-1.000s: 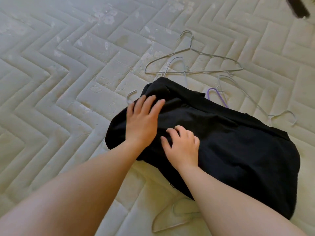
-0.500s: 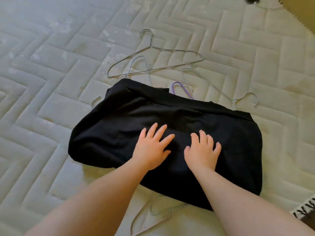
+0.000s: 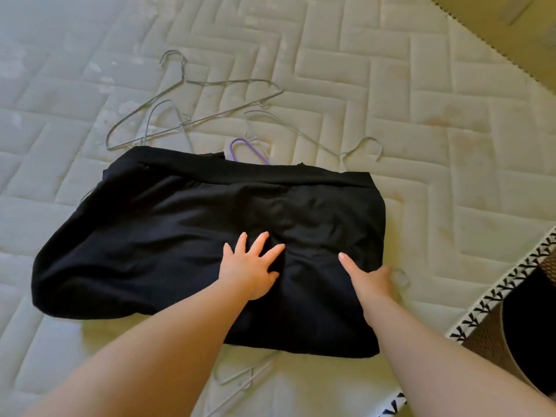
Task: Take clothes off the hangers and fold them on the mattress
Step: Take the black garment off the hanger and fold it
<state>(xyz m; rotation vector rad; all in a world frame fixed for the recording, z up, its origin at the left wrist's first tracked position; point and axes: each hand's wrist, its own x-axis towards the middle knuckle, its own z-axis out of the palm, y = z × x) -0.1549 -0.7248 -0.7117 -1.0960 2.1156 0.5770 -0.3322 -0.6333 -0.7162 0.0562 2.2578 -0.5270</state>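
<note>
The mattress (image 3: 391, 85) lay beneath the black garment (image 3: 180, 236), which was off its hanger and judged partly folded. Bare wire hangers (image 3: 192, 82) and a purple hanger (image 3: 240, 142) lay just beyond its far edge. The left hand (image 3: 249, 269) pressed its middle, fingers spread. The right hand (image 3: 367, 281) gripped its right edge. Further folding apparently remained.

Right hand (image 3: 371, 282) slid to grip black garment (image 3: 180, 236) edge.

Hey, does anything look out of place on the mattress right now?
Yes. A purple hanger pokes out from under the far edge of the black garment and a pale hanger from under its near edge: it lies on them, so it may not fold flat.
</note>
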